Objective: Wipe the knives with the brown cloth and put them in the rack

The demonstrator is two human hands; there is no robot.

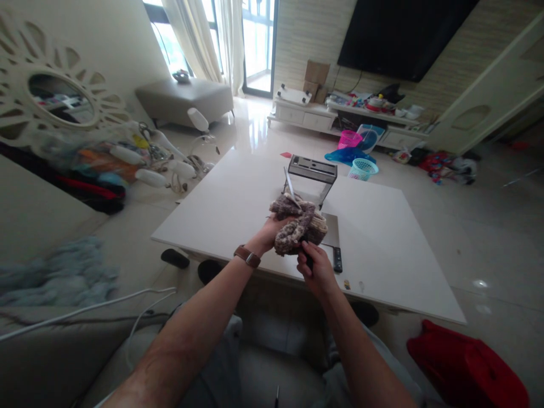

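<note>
Knitted cloth: a bunched, thick bundle (301,226) held above the near side of the white table (374,226), roughly midway between its left and right ends.
Cloth colours: mottled purplish brown and cream over most of it, with a paler cream part on the right.
Cloth surface: nubby and fuzzy, folded into fat, rounded rolls; the edges look loose and shaggy.
Left hand: closed around the bundle's left side (268,231), some fingers hidden by the folds.
Right hand: fingers curled round a dark handle (317,265) at the near right of the cloth.
Knife: a narrow silver blade (289,182) juts out at the far left of the cloth, in line with that handle; its middle is covered.
Cleaver: broad grey blade and black handle (338,259), lying on the table just right of the cloth.
Knife rack: dark-framed with a slotted top (313,166), standing beyond the cloth.
</note>
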